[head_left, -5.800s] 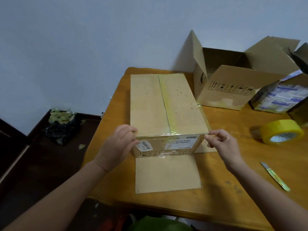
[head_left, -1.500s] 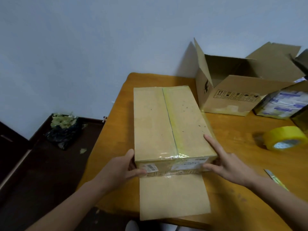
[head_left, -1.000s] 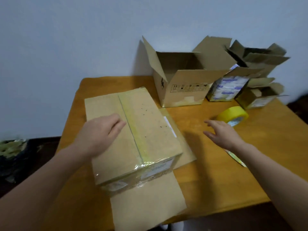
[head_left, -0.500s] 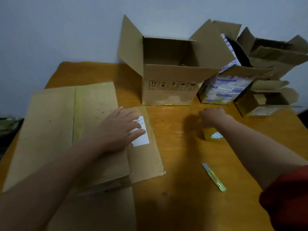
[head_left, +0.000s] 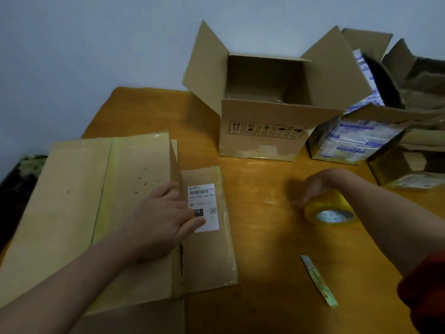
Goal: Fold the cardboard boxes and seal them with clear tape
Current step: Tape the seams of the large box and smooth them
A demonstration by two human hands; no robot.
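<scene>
The taped box point(head_left: 72, 213) is laid flat on the left part of the desk point(head_left: 265, 239), its top seam covered lengthwise by a yellowish tape strip point(head_left: 106, 189). From its right side a flap point(head_left: 212, 259) is spread out flat on the desk, and a white label point(head_left: 206, 201) with a barcode is stuck on that flap. The left hand point(head_left: 161, 220) is laid palm down on the box's right edge; its grip is wide, with straight fingers reaching over the edge onto the label.

To the right, well apart from the box, the tape roll point(head_left: 337, 202) is held from above by the right hand point(head_left: 317, 184), whose grip is closed round the roll's upper rim. The roll is tilted so that its core faces the camera; whether it touches the desk cannot be told. A narrow cutter point(head_left: 319, 282) is seen lying on the desk nearer the camera, apart from the roll.

Behind, an open box point(head_left: 262, 121) is stood upright with its flaps raised, against the wall point(head_left: 96, 44). Just beside it on the right a printed carton point(head_left: 354, 138) is placed, and beyond that a small box point(head_left: 407, 169).
</scene>
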